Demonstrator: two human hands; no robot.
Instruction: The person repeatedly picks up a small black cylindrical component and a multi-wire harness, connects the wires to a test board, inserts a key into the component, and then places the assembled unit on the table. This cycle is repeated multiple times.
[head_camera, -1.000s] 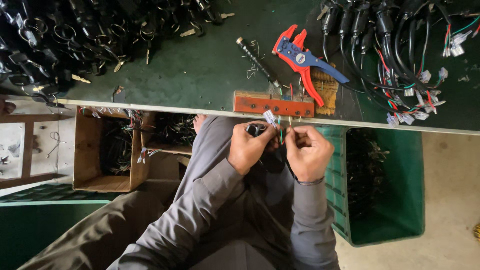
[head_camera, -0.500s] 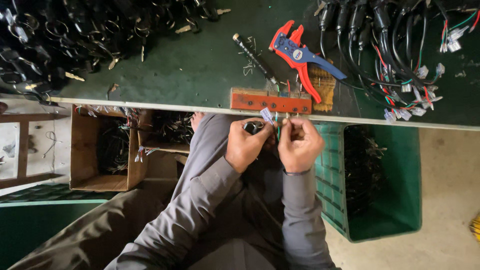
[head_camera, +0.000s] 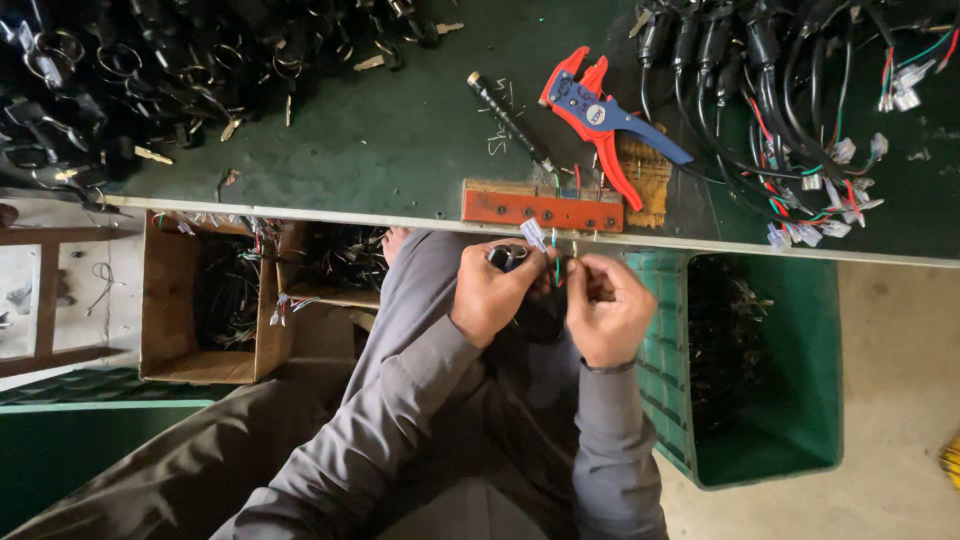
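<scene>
Grip: left hand (head_camera: 492, 295) on small glossy black plastic part (head_camera: 507, 257). Just above it, matt green desk (head_camera: 400, 140), scuffed; red-painted block (head_camera: 541, 209), chipped. Beyond, glossy red-blue plastic stripper (head_camera: 600, 115). Right: ribbed green plastic crate (head_camera: 800, 440).

A green work surface (head_camera: 400, 130) is seen across the upper part of the view. A red and blue wire stripper (head_camera: 600, 115) is laid on it, with a dark screwdriver (head_camera: 508, 118) just to its left. An orange-red wooden block (head_camera: 542, 208) is set along the table edge, next to a small brush (head_camera: 645, 175). Black cable assemblies with coloured wires and white connectors (head_camera: 800, 110) are piled at upper right; black parts with metal keys (head_camera: 110, 70) are heaped at upper left. A cardboard box (head_camera: 200, 310) holding wiring is placed under the table at left, and a green plastic crate (head_camera: 770, 370) at right.
</scene>
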